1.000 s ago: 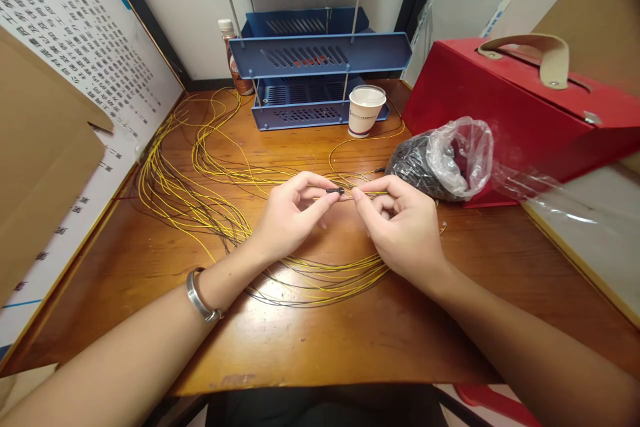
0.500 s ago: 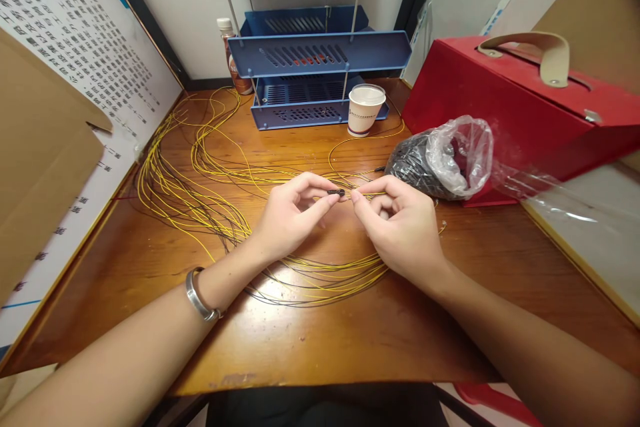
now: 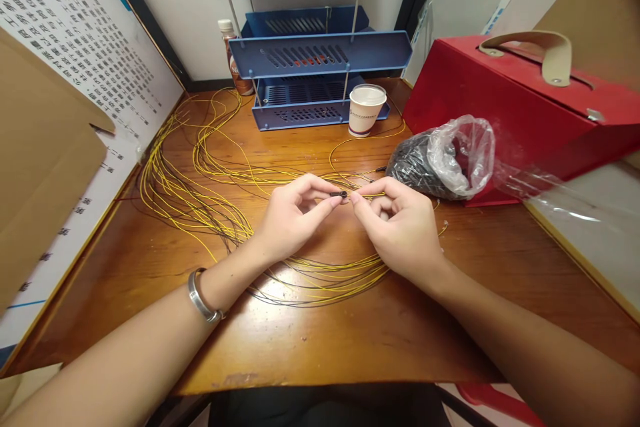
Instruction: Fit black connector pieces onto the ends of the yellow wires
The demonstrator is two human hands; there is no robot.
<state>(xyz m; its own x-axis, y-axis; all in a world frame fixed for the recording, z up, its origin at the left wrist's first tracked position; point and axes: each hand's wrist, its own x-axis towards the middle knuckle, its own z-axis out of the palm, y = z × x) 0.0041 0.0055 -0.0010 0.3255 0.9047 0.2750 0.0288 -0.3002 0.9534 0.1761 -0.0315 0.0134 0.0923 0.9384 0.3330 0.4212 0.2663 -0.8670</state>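
Yellow wire (image 3: 367,195) end has crept closer: right hand (image 3: 400,227) pinches it, left hand (image 3: 295,217) still pinching the small black sleeve (image 3: 339,194), tips nearly meeting.

Bare desk (image 3: 350,340) lies near; wire loops (image 3: 200,207), bag (image 3: 440,160), cup (image 3: 367,110) crowd beyond.

The left hand (image 3: 293,220) pinches a small black sleeve (image 3: 339,194) at its fingertips; the right hand (image 3: 400,227) pinches a yellow wire (image 3: 370,195) just beside it, above yellow wire coils (image 3: 200,207) on the wooden desk (image 3: 320,340)
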